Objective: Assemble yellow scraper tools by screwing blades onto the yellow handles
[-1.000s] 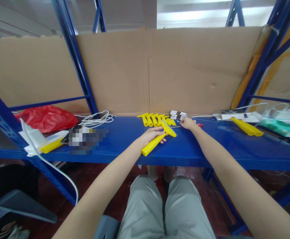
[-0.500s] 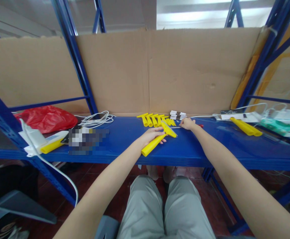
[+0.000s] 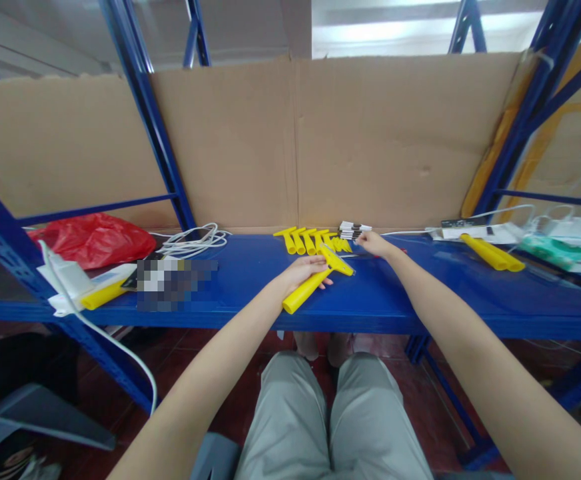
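My left hand [image 3: 306, 269] is closed around a yellow T-shaped scraper [image 3: 304, 293], whose long round handle points toward me and whose wide head points away to the right. Beyond it, several similar yellow T-shaped pieces [image 3: 290, 243] stand in a row on the blue shelf. Curled fingers of my right hand [image 3: 370, 244] are at the front of a small stack of white packs with black bands [image 3: 351, 230]. Whatever sits between those fingertips is too small to make out. Partly behind my right wrist lies a thin tool with a red end [image 3: 403, 251].
Two yellow tubes [image 3: 490, 253] lie at the right, near white boxes and a green packet [image 3: 555, 252]. On the left are a red plastic bag [image 3: 98, 240], a coiled white cable [image 3: 198, 240] and another yellow handle [image 3: 103, 294]. Cardboard [image 3: 370, 140] walls the shelf's back.
My right hand has shifted a little up and to the left, closer to the white packs. The left hand and the yellow scraper have stayed nearly still.
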Motion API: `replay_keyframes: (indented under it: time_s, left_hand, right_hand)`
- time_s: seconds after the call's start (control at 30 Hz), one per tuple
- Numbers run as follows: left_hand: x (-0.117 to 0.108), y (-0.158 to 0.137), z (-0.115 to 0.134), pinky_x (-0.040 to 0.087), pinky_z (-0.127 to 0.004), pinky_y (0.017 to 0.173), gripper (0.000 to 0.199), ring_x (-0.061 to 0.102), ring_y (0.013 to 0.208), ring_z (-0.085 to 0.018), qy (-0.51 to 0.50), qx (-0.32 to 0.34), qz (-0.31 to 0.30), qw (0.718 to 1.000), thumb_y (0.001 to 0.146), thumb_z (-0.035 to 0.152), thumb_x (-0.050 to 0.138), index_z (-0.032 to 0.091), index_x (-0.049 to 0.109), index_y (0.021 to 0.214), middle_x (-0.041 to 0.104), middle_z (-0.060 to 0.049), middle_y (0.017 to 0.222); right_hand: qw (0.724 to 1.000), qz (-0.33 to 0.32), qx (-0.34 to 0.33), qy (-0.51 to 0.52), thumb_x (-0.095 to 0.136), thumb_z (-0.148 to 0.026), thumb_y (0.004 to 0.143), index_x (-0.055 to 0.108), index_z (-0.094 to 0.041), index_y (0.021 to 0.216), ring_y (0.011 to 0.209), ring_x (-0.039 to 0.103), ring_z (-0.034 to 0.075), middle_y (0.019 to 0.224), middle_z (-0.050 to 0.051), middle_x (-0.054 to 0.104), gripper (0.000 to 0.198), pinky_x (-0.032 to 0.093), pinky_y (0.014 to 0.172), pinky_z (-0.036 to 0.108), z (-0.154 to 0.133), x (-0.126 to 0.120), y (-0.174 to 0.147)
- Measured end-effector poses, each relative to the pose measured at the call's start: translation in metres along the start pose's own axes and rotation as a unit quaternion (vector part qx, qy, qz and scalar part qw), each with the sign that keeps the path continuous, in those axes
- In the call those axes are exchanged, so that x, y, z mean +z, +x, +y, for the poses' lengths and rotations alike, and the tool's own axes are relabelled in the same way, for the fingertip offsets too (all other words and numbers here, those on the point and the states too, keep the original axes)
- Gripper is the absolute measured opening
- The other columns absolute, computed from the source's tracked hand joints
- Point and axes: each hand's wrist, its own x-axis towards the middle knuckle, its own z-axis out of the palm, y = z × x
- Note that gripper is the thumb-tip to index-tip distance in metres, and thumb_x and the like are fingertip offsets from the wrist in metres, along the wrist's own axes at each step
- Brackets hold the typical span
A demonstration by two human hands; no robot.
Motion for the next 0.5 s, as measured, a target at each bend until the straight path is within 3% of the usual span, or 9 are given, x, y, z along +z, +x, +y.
replay_keyframes:
  time_s: [0.13, 0.27, 0.5]
  left_hand:
    - [-0.002, 0.002, -0.002, 0.051, -0.02, 0.045, 0.041, 0.067, 0.056, -0.013, -0.008, 0.008, -0.009, 1.0, 0.083, 0.002, 0.056, 0.008, 0.053, 0.123, 0.068, -0.013, 0.1]
    - [-0.006, 0.006, -0.004, 0.051, -0.02, 0.045, 0.033, 0.066, 0.054, -0.013, -0.017, 0.012, -0.022, 1.0, 0.082, 0.002, 0.057, 0.01, 0.054, 0.114, 0.067, -0.008, 0.089]
    - [-0.009, 0.009, -0.006, 0.049, -0.018, 0.043, 0.014, 0.066, 0.052, -0.013, -0.031, 0.018, -0.054, 0.998, 0.082, 0.003, 0.058, 0.011, 0.055, 0.094, 0.061, -0.001, 0.071]
  right_hand:
    - [0.983, 0.0, -0.062, 0.173, 0.046, -0.026, 0.085, 0.063, -0.014, 0.085, 0.086, 0.059, 0.018, 0.092, 0.007, 0.067, 0.02, 0.044, 0.081, 0.03, -0.019, -0.001, -0.009]
    - [0.939, -0.042, -0.13, 0.317, 0.052, -0.034, 0.081, 0.059, -0.017, 0.081, 0.075, 0.054, 0.015, 0.081, 0.002, 0.062, 0.019, 0.044, 0.074, 0.028, -0.042, 0.006, -0.026]
    - [0.905, -0.1, -0.177, 0.374, 0.06, -0.043, 0.075, 0.052, -0.018, 0.07, 0.068, 0.049, 0.013, 0.07, -0.002, 0.053, 0.026, 0.041, 0.066, 0.026, -0.062, 0.015, -0.043]
